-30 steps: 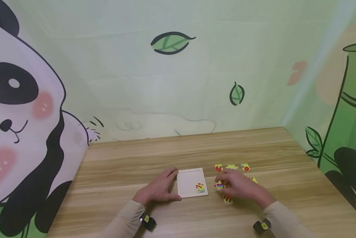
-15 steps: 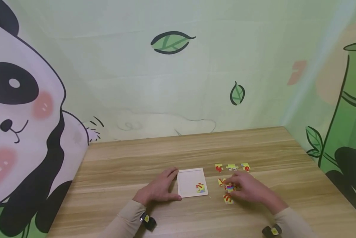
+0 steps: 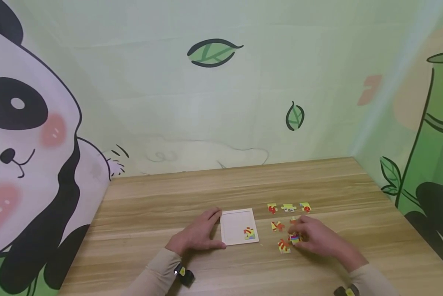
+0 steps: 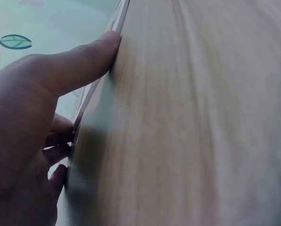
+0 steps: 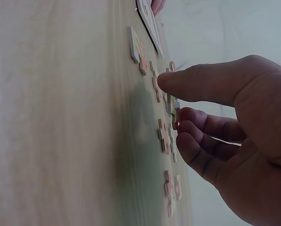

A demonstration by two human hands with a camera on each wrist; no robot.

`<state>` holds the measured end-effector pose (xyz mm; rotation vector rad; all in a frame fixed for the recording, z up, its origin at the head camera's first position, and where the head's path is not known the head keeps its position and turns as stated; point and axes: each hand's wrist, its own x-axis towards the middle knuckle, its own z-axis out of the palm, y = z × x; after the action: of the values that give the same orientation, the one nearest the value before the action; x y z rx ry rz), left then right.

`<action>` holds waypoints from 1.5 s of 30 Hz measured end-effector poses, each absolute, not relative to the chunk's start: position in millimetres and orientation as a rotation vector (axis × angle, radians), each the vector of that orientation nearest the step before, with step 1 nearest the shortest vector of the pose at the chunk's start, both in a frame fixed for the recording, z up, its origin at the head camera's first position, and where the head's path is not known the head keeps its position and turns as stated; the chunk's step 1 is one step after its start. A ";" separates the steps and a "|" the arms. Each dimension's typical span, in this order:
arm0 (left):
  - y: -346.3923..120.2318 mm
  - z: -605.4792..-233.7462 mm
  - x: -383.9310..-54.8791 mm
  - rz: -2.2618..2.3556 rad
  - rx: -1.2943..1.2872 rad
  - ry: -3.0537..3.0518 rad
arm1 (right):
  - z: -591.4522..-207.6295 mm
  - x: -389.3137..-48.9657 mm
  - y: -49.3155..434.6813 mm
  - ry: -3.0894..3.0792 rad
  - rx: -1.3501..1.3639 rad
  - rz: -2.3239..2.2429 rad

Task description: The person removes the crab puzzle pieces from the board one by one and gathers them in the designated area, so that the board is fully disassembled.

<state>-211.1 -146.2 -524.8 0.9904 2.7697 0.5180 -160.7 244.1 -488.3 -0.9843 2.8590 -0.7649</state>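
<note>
My left hand [image 3: 199,232] holds the left side of a white square puzzle tray [image 3: 240,211], thumb at the near corner and fingers at the far one. A yellow and red puzzle piece [image 3: 249,233] lies in the tray's lower right corner. To the right of it, my right hand [image 3: 319,234] pinches a rainbow-striped jigsaw piece [image 3: 294,238] between thumb and fingers, close over the table. In the right wrist view the thumb [image 5: 196,82] and fingertips meet that piece from either side. A piece with red rays [image 3: 284,246] lies just left of these fingers.
A yellow and red piece [image 3: 272,208], a yellow piece [image 3: 288,207] and a piece with a red disc [image 3: 305,207] form the back row. Another red piece [image 3: 277,225] lies nearer. A piece [image 3: 293,220] is half covered by my right hand. The wooden table [image 3: 162,193] meets a printed wall.
My right hand has moved right and slightly toward me with the rainbow-striped piece, uncovering the red piece beside the tray. The left hand and tray have stayed put.
</note>
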 end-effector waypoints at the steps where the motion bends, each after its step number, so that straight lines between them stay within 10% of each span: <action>1: -146.2 -524.6 -210.9 0.517 0.990 2.769 | -488.6 -160.1 245.1 2.856 -0.981 -0.759; 45: -146.3 -523.0 -209.9 0.530 0.989 2.757 | -490.5 -160.2 249.5 2.865 -0.953 -0.613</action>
<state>-209.9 -146.3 -523.0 0.9887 2.7572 0.5296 -160.2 249.5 -490.5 -0.9528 2.8653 -0.6132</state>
